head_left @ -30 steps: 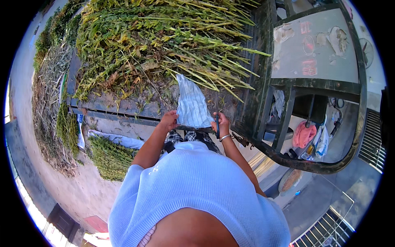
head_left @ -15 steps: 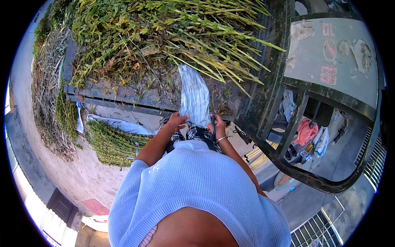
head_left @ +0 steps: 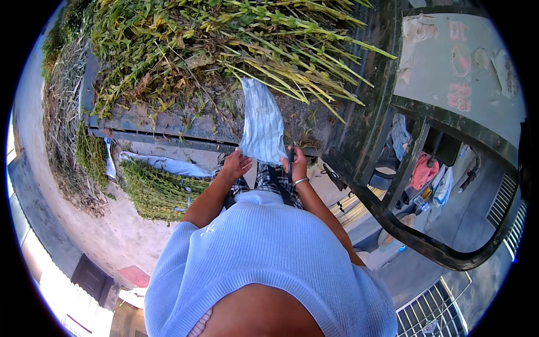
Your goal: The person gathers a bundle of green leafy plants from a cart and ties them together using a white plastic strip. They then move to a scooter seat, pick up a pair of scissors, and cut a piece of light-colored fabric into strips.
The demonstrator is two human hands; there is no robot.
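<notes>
A pale blue-white strip of woven sheet (head_left: 261, 121) lies with its upper part on the dark metal bed edge and its lower end over my lap. Beside its lower left corner is my left hand (head_left: 236, 164), fingers spread, the thumb close to the sheet's edge; whether it touches is hard to tell. My right hand (head_left: 300, 167), with a bracelet at the wrist, is closed round dark-handled scissors (head_left: 291, 157) at the sheet's lower right corner. The scissors' blades are mostly hidden. Cut green stalks (head_left: 224, 50) with leaves and pods lie heaped just beyond the sheet.
A dark metal frame (head_left: 415, 233) curves round on my right, beside a pale worn panel (head_left: 457, 67). Below it hang a pink cloth (head_left: 424, 171) and other items. To the left, another bundle of green plants (head_left: 154, 191) lies on a white sheet on the ground.
My left hand has come off the sheet's lower edge, shifted left, and its fingers have spread. The right hand with the scissors has moved slightly up the sheet's right side.
</notes>
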